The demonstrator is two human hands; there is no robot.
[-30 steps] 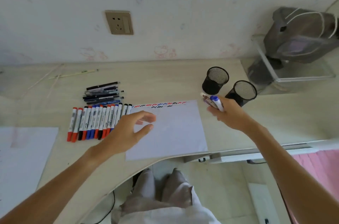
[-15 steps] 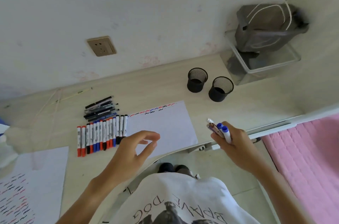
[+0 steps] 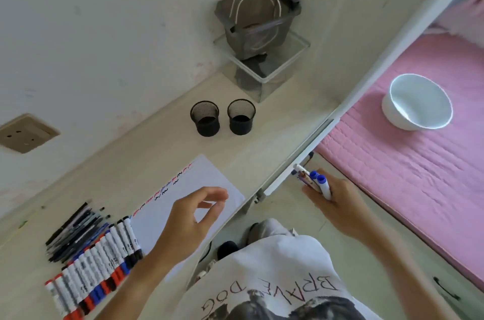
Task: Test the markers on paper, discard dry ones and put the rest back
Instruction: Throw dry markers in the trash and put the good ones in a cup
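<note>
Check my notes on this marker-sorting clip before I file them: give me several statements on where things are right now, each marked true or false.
1. The right hand holds a bunch of markers, two with blue caps. True.
2. The left hand grips a red marker. False: it holds nothing, its fingers loosely curled above the paper.
3. The two black mesh cups stand side by side on the desk. True.
4. The white bowl sits on the desk. False: it rests on the pink bedding.
5. The paper is blank. False: squiggles run along one edge.

Black mesh cups point(image 3: 204, 118), seemingly metal.
</note>
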